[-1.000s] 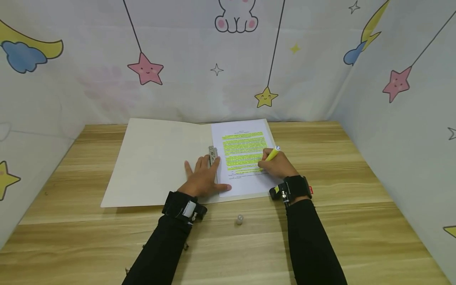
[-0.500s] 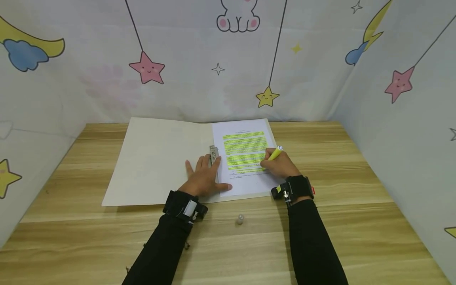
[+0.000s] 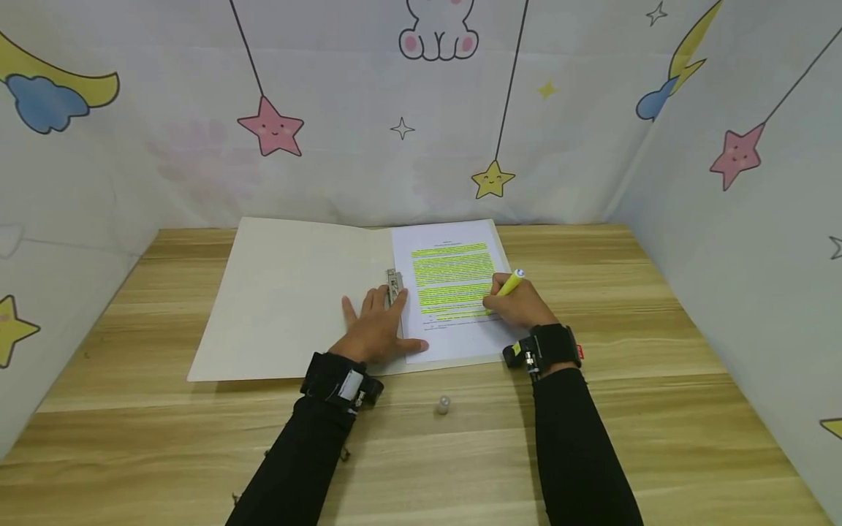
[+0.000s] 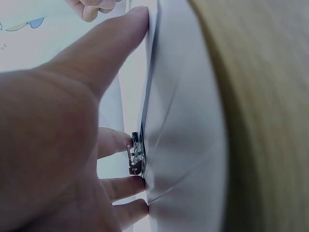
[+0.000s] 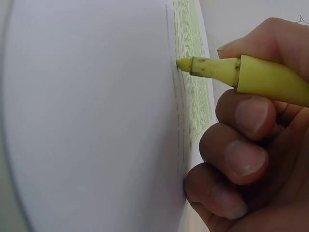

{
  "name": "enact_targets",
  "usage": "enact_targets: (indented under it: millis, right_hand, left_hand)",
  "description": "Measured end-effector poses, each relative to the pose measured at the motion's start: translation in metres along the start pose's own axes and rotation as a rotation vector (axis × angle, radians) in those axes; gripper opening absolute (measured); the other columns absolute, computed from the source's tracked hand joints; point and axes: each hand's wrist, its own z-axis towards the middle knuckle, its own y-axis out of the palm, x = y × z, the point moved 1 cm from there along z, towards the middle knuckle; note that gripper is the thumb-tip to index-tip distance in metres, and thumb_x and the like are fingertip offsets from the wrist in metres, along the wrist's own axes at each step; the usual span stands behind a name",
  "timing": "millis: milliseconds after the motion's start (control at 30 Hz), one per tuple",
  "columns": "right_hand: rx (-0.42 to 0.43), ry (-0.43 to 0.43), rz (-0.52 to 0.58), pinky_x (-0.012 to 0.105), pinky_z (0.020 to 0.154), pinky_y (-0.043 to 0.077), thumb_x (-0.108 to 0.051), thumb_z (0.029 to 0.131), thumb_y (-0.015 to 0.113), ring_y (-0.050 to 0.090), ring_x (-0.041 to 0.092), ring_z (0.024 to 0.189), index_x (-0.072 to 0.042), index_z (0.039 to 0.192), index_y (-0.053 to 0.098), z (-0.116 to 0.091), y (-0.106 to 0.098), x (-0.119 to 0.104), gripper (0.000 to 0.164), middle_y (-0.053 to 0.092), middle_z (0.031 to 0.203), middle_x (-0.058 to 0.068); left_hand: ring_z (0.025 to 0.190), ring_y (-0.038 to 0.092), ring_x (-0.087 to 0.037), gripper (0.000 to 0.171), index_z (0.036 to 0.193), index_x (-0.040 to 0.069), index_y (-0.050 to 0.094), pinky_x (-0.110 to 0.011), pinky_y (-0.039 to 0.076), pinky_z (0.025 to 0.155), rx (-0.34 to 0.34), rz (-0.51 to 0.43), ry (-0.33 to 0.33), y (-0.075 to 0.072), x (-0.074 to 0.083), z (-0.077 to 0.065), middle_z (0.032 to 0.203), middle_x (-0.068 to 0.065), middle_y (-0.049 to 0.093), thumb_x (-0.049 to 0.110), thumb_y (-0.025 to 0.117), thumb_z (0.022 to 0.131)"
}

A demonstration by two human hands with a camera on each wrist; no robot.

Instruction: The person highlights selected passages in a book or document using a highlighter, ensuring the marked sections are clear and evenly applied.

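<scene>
My right hand [image 3: 521, 303] grips a yellow highlighter [image 3: 511, 283], its chisel tip down at a printed line near the bottom of the text. In the right wrist view the uncapped highlighter [image 5: 270, 79] lies between thumb and fingers, tip on the paper. The white printed sheet [image 3: 454, 343] bears several bands of yellow highlighting and sits on the right side of an open cream folder [image 3: 283, 299]. With fingers spread, my left hand [image 3: 371, 332] rests across the folder's fold, thumb on the sheet's lower left edge. Its fingertips lie around the metal clip [image 4: 136, 154].
A small pale, roundish object [image 3: 444, 405] lies on the wooden table [image 3: 658, 409] in front of the folder. Behind the table hangs a white curtain [image 3: 342, 168] printed with stars and moons, which also borders both sides.
My right hand has shifted slightly rightward with the highlighter along the line of text, and the yellow mark there reaches a little further. My left hand stays in place.
</scene>
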Motion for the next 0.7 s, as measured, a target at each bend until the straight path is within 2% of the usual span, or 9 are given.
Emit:
enact_targets:
  millis: [267, 433, 700]
  right_hand:
    - [-0.002, -0.013, 0.003, 0.024, 0.047, 0.027, -0.010, 0.085, 0.064, 0.038, 0.015, 0.053, -0.010, 0.069, 0.048, 0.0006, -0.0018, 0.0020, 0.023, 0.044, 0.064, 0.001]
    - [-0.003, 0.008, 0.015, 0.025, 0.048, 0.028, -0.008, 0.085, 0.064, 0.039, 0.016, 0.055, -0.010, 0.070, 0.048, -0.0009, -0.0044, 0.0020, 0.022, 0.045, 0.066, 0.001]
    - [0.000, 0.009, 0.011, 0.025, 0.048, 0.029, -0.010, 0.084, 0.065, 0.040, 0.016, 0.056, -0.010, 0.069, 0.050, -0.0011, -0.0054, 0.0037, 0.022, 0.047, 0.066, 0.001]
  left_hand:
    - [0.150, 0.011, -0.041, 0.104, 0.158, 0.014, 0.024, -0.075, -0.004, 0.114, 0.013, -0.004, 0.009, -0.0029, 0.0016, -0.0032, 0.162, -0.024, 0.015, 0.060, 0.074, 0.079]
    - [0.150, 0.011, -0.042, 0.105, 0.158, 0.014, 0.024, -0.075, -0.004, 0.114, 0.010, -0.010, 0.011, -0.0045, 0.0031, -0.0037, 0.162, -0.024, 0.015, 0.060, 0.075, 0.079]
    - [0.150, 0.011, -0.042, 0.104, 0.158, 0.014, 0.024, -0.075, -0.004, 0.114, 0.006, -0.006, 0.008, -0.0023, 0.0021, -0.0032, 0.162, -0.024, 0.015, 0.060, 0.074, 0.079]
